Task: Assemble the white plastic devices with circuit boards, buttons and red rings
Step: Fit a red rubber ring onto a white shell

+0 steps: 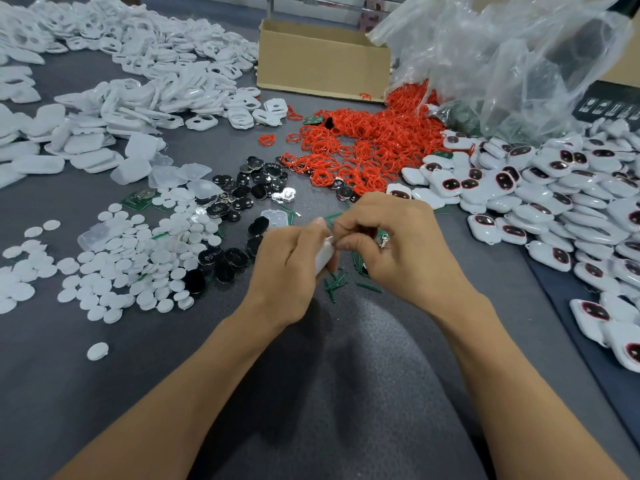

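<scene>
Near the front edge of the grey, felt-like table [104, 393], the left hand [294, 271] clamps a white plastic device [324, 256] that is smooth, rounded and mostly hidden by curled fingers. The right hand [401, 251] pinches its top edge; any part between those fingertips cannot be made out. Behind lie thin red rings [374, 150], flat white buttons [138, 258] and glossy dark discs [242, 194]. Finished devices [554, 195] heap along the right edge — partly cut off.
</scene>
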Demonstrator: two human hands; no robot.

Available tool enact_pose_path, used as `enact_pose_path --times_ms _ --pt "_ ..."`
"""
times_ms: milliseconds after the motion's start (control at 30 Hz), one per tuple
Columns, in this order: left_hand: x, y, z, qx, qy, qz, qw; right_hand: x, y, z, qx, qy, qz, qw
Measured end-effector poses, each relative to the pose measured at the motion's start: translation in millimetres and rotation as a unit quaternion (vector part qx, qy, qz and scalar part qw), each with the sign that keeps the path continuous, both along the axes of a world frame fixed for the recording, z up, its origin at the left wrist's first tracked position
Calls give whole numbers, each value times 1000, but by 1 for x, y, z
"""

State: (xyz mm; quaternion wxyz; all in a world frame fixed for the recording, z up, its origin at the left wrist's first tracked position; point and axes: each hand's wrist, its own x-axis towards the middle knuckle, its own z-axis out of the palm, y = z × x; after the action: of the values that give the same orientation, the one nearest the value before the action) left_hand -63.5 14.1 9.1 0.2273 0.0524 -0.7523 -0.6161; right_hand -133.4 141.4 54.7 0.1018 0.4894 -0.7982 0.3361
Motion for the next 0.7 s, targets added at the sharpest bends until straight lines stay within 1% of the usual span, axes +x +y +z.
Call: enact_pose_path --times_ms 100,267,333,433,600,700 --pt "1 1 5 91 -19 -30 995 0 0 -1 -9 -3 8 1000" --pt "0 -2 8 192 -53 -67 978 0 0 -1 -31 1 24 999" --pt "0 -2 9 202 -52 -75 975 -1 0 -1 -51 -1 31 998" --pt "-2 -2 10 210 -30 -70 975 0 -1 0 -107 -45 31 993" --pt "-7 -11 6 136 -31 -35 990 -8 2 -1 -171 -96 -33 980" --pt "-8 -8 6 146 -17 -59 987 -7 0 -2 -182 -84 -48 978"
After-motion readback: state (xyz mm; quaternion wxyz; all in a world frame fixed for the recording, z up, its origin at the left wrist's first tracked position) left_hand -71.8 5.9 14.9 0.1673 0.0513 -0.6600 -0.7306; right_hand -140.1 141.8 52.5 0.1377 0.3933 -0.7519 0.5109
